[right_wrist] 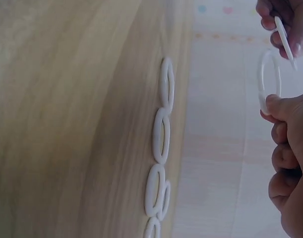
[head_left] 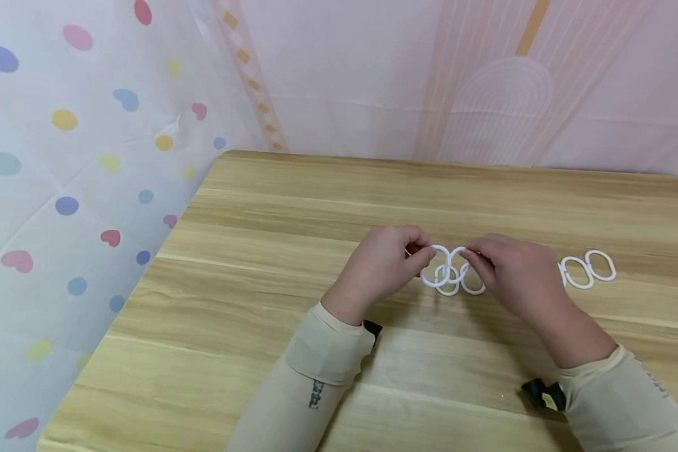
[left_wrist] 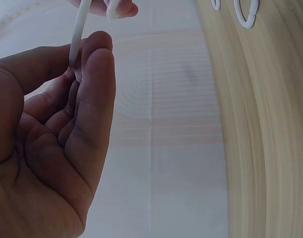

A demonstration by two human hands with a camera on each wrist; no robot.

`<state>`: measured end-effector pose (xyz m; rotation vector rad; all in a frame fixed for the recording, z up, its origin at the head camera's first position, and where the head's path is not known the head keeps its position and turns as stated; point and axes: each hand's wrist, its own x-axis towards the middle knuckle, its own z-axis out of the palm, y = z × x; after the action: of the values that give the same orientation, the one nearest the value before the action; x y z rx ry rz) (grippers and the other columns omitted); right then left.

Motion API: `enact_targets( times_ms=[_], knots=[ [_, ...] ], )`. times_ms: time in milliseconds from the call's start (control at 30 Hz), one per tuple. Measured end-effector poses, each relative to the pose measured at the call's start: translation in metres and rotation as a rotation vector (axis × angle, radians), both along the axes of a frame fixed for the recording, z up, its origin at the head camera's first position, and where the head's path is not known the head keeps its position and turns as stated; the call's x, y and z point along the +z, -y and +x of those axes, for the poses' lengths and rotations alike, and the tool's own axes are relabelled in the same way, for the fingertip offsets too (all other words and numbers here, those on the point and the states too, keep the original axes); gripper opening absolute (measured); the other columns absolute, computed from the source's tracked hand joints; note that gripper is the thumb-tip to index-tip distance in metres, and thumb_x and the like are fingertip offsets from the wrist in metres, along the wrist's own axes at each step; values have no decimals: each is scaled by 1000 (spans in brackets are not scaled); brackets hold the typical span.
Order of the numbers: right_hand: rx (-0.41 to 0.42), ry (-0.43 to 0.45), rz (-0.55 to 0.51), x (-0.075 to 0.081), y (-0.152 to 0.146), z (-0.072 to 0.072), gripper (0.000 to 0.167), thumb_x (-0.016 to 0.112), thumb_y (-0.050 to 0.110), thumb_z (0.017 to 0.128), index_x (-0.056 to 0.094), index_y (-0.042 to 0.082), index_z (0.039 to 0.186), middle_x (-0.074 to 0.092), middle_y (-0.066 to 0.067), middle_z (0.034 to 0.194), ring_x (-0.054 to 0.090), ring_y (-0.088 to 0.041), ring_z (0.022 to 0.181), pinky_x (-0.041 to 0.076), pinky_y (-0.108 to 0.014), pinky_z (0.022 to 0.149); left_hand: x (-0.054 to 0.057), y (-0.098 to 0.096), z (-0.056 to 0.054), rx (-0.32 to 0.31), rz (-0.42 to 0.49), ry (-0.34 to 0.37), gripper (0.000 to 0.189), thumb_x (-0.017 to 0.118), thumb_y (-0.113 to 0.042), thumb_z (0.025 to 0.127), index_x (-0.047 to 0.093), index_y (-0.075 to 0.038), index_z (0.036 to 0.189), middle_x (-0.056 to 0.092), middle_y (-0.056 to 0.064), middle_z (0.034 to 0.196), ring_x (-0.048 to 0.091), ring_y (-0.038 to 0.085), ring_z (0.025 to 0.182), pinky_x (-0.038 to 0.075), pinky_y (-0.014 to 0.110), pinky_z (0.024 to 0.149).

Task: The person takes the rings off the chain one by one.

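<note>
In the head view my left hand [head_left: 381, 267] pinches a white oval plastic link [head_left: 437, 247] between thumb and fingertips, above the table. Facing it, my right hand [head_left: 516, 273] pinches a second white link [head_left: 456, 251] at its near edge. From the right wrist, the right-hand link [right_wrist: 263, 89] stands upright and the left-hand link [right_wrist: 285, 42] tilts close to its top. Whether the two are hooked together I cannot tell. Below them on the table lie more white links [head_left: 448, 294], partly hidden behind the held ones and the right hand.
To the right of my right hand, a row of white links [head_left: 581, 287] lies on the wooden table [head_left: 260, 351]. A patterned cloth [head_left: 344, 75] hangs behind the table's back edge, and a dotted cloth [head_left: 107, 263] hangs along its left side.
</note>
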<state>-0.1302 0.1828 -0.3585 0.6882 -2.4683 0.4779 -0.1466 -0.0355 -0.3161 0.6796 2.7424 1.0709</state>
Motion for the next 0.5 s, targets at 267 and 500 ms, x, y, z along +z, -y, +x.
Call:
enact_targets(
  times_ms=[267,500],
  knots=[
    [-63,209,-178,0,-3,2,2,79,9,85,78,10,86,66,4,69,49,-7,57,40,-26,50,-2,0,0,-2,3,-9,11,67,-20,98,75,-13,96,69,-7,82,58,6,70,47,20,66],
    [-171,410,-364,1,-6,3,11,77,19,89,79,8,88,70,-2,75,50,-3,59,39,-17,53,-2,0,-1,-3,-2,-12,12,67,-20,98,75,-13,96,68,-7,82,58,6,71,46,20,67]
  ],
)
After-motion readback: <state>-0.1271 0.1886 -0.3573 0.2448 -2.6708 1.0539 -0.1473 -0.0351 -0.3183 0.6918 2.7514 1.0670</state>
